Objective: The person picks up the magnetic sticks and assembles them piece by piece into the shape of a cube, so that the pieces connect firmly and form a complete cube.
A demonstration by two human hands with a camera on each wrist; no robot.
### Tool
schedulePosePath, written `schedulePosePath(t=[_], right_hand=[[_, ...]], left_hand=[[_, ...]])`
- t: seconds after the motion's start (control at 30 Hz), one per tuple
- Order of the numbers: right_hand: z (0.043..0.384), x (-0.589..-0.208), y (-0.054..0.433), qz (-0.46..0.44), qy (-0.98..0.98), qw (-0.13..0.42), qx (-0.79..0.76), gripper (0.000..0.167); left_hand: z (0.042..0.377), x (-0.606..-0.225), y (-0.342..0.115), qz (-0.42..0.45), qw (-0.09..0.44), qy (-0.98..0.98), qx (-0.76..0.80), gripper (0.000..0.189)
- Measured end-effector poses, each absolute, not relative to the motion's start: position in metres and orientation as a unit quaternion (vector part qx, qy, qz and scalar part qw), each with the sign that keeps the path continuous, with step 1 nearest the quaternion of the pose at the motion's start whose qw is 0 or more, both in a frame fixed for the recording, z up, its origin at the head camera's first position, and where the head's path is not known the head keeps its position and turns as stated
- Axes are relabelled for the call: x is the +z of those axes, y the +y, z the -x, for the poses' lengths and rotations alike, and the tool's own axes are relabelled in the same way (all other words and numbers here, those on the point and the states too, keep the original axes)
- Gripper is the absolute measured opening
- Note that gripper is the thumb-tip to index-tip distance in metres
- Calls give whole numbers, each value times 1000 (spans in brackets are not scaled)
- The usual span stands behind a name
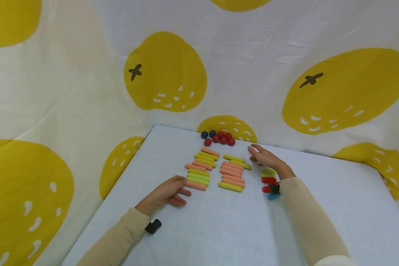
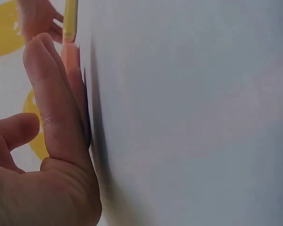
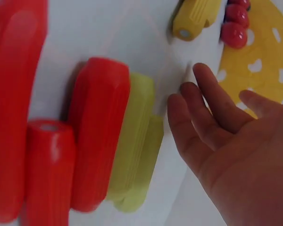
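My left hand [image 1: 169,191] is beside the lower end of the left column, its thumb side right at the lowest orange stick [image 1: 196,185]. Its fingers are extended and hold nothing. My right hand [image 1: 265,157], fingers loosely spread and holding nothing, is to the right of a yellow stick [image 1: 246,166] at the top of the second column. Below that palm, in the right wrist view, lie ridged red sticks [image 3: 100,136] beside yellow-green sticks [image 3: 132,141]. Both columns mix orange, yellow and green sticks laid roughly crosswise, such as this yellow one [image 1: 230,186].
Several red balls [image 1: 223,140] and two dark blue balls [image 1: 204,135] are grouped at the back edge of the white table [image 1: 193,232]. A blue stick [image 1: 273,197] lies partly under the right forearm. A cloth [image 1: 239,74] with yellow fruit prints hangs behind.
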State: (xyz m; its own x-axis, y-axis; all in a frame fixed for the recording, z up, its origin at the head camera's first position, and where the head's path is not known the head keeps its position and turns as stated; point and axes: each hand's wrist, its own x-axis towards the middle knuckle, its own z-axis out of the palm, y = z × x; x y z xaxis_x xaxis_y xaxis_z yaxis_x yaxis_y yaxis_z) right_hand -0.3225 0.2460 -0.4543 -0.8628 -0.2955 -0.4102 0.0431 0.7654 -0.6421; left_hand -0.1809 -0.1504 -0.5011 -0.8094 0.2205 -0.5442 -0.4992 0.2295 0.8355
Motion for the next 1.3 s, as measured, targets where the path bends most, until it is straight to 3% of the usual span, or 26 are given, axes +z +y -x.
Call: schedulePosePath(t=[0.47,0.93,1.3], right_hand=[[353,-469,195,46,883,266,-384,75],[378,-480,175,-72,819,284,-494,74],[391,-483,155,-135,783,244,-556,50]], left_hand=[[180,-507,-143,126,253,737,614,42],[176,-514,-136,119,260,740,608,37],[180,-512,-136,127,245,751,601,39]])
